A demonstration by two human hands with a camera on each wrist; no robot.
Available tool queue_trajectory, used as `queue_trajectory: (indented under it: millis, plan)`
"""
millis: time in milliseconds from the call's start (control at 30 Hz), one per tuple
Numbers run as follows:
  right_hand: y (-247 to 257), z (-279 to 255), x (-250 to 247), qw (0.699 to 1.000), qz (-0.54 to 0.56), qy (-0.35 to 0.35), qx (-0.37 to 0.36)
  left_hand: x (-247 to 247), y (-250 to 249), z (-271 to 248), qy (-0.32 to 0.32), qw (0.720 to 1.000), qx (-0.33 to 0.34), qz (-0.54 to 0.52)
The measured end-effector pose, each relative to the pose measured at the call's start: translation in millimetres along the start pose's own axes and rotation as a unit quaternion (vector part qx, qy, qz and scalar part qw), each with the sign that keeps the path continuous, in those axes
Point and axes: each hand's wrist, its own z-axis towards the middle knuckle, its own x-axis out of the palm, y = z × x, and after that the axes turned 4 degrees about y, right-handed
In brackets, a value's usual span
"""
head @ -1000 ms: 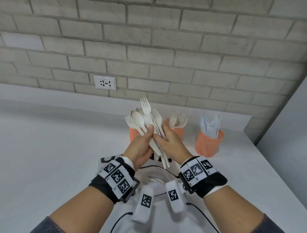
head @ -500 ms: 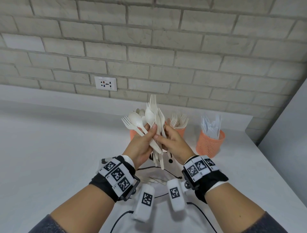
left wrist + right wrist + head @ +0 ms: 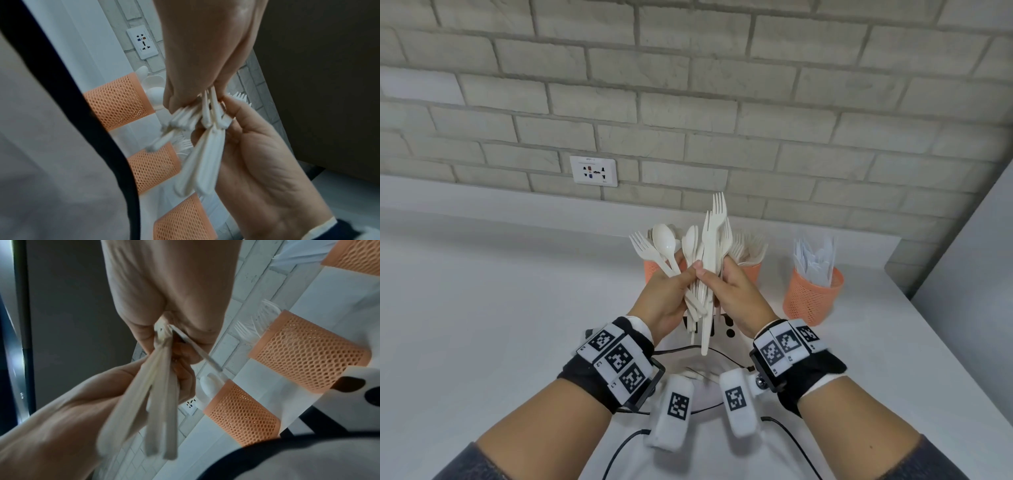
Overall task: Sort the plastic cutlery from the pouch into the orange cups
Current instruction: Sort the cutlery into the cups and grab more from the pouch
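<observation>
In the head view my left hand (image 3: 678, 278) grips a bundle of white plastic cutlery (image 3: 690, 301), with spoons (image 3: 664, 240) and a fork fanning out at its top. My right hand (image 3: 719, 279) pinches a few forks (image 3: 717, 224) that stand tallest in the bundle. The two hands touch above the white pouch (image 3: 726, 330). Behind them stand three orange mesh cups: the left one (image 3: 652, 272) with spoons, the middle one (image 3: 753, 270) with forks, the right one (image 3: 813, 298) with knives. The left wrist view shows the blurred handles (image 3: 195, 159) hanging below both hands.
A white counter (image 3: 482, 308) runs to a ledge under the brick wall, where a wall socket (image 3: 594, 170) sits. A grey panel (image 3: 969, 281) closes off the right side. More cutlery (image 3: 698, 373) lies on the pouch under my wrists, among black cables.
The forks pinched by my right hand have slid upward and to the right, now standing above the rest of the bundle. Both hands stayed close together and rose slightly.
</observation>
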Motion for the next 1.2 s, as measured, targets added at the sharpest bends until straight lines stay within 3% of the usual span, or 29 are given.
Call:
queue_trajectory:
  millis: [133, 267, 400, 600, 667, 833, 967, 1100, 1200]
  plan:
    - [-0.8, 3.2, -0.9, 1.0, 0.022, 0.007, 0.021, -2.6, 0.4, 3.0, -0.017, 1.0, -0.009, -0.01]
    - [-2.6, 10.0, -11.8, 0.998, 0.016, -0.032, 0.05, -4.8, -1.7, 8.1, -0.05, 0.998, -0.027, 0.001]
    - [20.4, 28.7, -39.7, 0.996, -0.031, -0.088, 0.0, -12.1, -7.2, 16.9, -0.089, 0.996, -0.025, -0.01]
    - [35.8, 70.5, -75.6, 0.973, -0.024, -0.216, -0.073, -18.8, -14.5, 22.7, -0.048, 0.999, -0.013, 0.019]
    - [25.8, 76.9, -74.7, 0.97, -0.031, -0.234, -0.062, -19.6, -17.4, 23.9, -0.032, 0.999, -0.014, 0.031]
    - [-15.7, 87.3, -75.2, 0.971, -0.054, -0.229, 0.045, -25.4, -21.8, 29.4, -0.013, 0.998, -0.017, 0.057]
    - [-24.7, 94.7, -80.2, 0.965, -0.011, -0.261, 0.015, -31.1, -20.2, 33.4, -0.001, 0.997, -0.039, 0.07]
    - [-27.3, 101.3, -80.2, 0.951, -0.084, -0.297, 0.002, -30.0, -16.2, 36.7, 0.009, 0.996, -0.041, 0.078]
    - [-35.3, 101.8, -82.3, 0.937, -0.211, -0.275, 0.037, -27.3, -14.4, 36.8, 0.013, 0.997, -0.025, 0.066]
